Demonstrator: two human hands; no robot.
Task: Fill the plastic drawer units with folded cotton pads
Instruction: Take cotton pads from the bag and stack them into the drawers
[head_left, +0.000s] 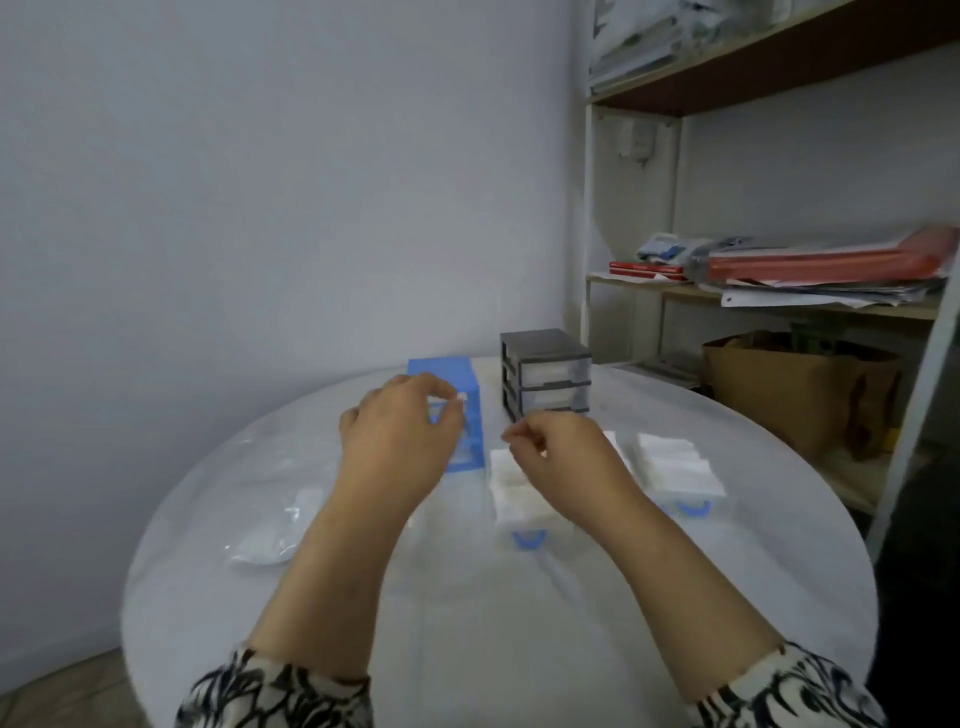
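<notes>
Blue drawer unit (470, 384), upright at frame centre on the round white worktop (208, 519), is being partly hidden by the left hand (400, 436), whose fingers are curled at its front; whether they pinch anything cannot be told. Grey drawer unit (545, 371) is standing just right of it, white pads showing through its clear drawers. Removed drawers (680, 467), heaped with white folded cotton pads, are lying right of centre. Right hand (563, 452) fingers are being pinched together.

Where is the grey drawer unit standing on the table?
In the head view, the grey drawer unit stands at the far edge of the round table, right of the blue drawer unit and beyond the right hand.
</notes>
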